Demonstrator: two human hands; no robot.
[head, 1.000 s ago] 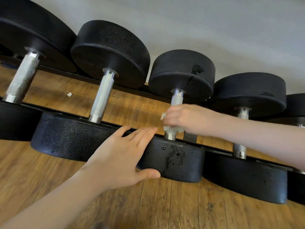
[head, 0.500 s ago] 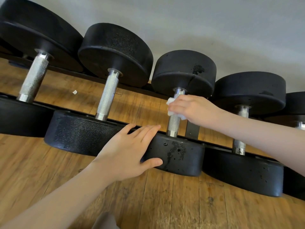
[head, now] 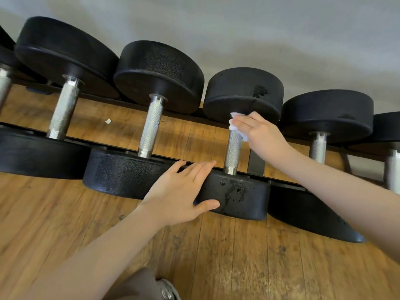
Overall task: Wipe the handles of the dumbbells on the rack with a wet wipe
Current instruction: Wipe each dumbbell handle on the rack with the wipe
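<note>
Several black dumbbells with knurled steel handles lie side by side on a low rack. My right hand holds a white wet wipe against the top of the middle dumbbell's handle, just under its far head. My left hand lies flat with straight fingers on that dumbbell's near head, thumb underneath its front face. The handles to the left and right stand bare.
A wooden plank floor lies below and behind the rack. A small white scrap lies on the floor between two handles. A grey wall rises behind. My leg and shoe show at the bottom edge.
My right hand has slid the wipe up the middle handle, from its lower end to its top. My left hand has stayed on the near head. The view shifted right.
</note>
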